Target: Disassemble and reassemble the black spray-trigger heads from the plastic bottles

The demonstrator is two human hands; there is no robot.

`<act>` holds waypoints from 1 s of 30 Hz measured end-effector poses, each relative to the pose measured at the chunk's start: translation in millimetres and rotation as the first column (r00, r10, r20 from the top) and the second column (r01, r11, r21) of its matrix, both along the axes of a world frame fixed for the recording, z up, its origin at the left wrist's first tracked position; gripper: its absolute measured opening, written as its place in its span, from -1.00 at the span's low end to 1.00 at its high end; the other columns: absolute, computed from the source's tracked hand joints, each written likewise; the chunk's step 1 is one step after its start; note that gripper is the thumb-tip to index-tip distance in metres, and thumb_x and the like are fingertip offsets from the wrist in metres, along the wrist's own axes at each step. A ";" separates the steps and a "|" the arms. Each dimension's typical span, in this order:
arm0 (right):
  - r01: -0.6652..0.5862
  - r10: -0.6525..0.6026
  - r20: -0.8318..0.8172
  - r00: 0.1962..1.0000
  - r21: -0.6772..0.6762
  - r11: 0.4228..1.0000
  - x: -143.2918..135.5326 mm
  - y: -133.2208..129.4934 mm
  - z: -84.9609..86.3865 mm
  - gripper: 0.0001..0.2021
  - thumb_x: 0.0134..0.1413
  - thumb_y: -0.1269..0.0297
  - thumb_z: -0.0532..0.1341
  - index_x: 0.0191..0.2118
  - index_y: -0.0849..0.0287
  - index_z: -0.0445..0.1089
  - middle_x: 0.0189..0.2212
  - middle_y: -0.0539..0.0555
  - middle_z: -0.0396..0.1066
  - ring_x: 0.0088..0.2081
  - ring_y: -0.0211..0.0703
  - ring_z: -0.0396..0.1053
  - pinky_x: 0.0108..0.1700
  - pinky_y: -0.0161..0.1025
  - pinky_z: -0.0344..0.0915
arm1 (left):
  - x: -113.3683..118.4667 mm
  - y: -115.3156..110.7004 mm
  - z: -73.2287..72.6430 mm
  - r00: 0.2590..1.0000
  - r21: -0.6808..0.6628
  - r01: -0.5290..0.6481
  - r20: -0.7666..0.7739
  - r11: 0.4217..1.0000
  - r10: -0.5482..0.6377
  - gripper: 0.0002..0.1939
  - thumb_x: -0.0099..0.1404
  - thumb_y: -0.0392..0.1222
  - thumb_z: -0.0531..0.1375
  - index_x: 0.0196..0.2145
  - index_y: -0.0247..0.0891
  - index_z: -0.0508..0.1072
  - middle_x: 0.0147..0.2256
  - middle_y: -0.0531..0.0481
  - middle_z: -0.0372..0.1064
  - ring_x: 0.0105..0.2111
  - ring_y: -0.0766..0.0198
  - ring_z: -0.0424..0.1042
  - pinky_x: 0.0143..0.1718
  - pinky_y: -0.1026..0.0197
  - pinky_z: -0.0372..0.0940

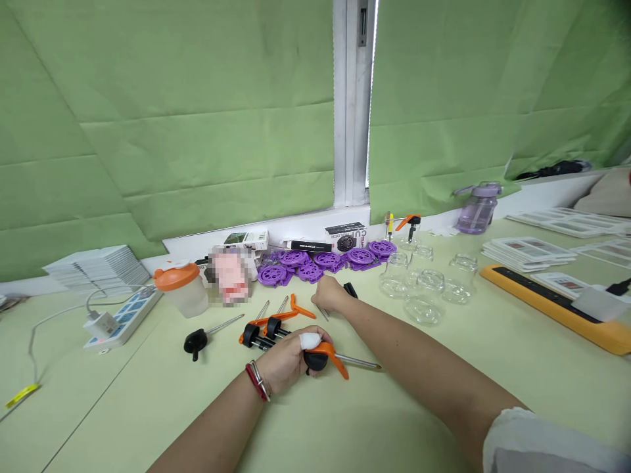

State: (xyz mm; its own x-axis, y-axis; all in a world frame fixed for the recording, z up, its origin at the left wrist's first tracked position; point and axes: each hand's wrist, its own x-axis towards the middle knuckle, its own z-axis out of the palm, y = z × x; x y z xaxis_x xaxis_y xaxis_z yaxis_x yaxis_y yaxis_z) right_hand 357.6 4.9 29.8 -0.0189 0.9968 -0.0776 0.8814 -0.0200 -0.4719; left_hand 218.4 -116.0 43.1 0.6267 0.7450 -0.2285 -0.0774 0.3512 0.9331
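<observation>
My left hand (294,360) is closed around a black cap with an orange lever (327,355) and a thin metal tube sticking out to the right. White tape or dressing wraps its thumb. Farther off, my right hand (333,294) reaches down to the table with curled fingers; thin metal rods (323,313) lie right by its fingertips, and whether they are gripped is hidden. A short black part (350,290) is beside that hand. Left of it are a loose orange lever (302,307) and black-and-orange heads (252,336). Another black head (196,341) with a metal tube lies farther left.
Purple plastic wheel-shaped parts (310,270) are piled behind my hands. Several clear glass vessels (422,309) stand to the right. An orange-lidded cup (186,299), a power strip (129,318) and an orange-edged device (552,312) surround the work area. A lilac bottle (477,211) stands behind.
</observation>
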 end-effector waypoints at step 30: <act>0.028 0.159 -0.783 0.601 0.220 0.975 32.7 -61.7 36.1 -0.89 -0.25 0.35 0.24 -0.48 0.26 0.37 -0.58 0.00 0.39 -0.55 -0.32 0.27 -0.50 -0.39 0.20 | 5.8 2.2 -12.4 0.971 -0.093 -0.178 0.142 0.980 0.190 -0.74 0.21 -0.01 0.11 -0.28 -0.27 0.33 -0.56 0.08 0.20 -0.63 0.36 0.22 -0.52 0.25 0.12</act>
State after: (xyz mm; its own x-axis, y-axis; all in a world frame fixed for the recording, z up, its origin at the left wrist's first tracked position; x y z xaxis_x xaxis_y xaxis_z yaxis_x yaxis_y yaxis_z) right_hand 390.2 -56.8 65.9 -0.0453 0.9810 0.1886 0.1524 0.1933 -0.9692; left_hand 224.2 -113.8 30.7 0.5123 0.8339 -0.2055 -0.2843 0.3904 0.8757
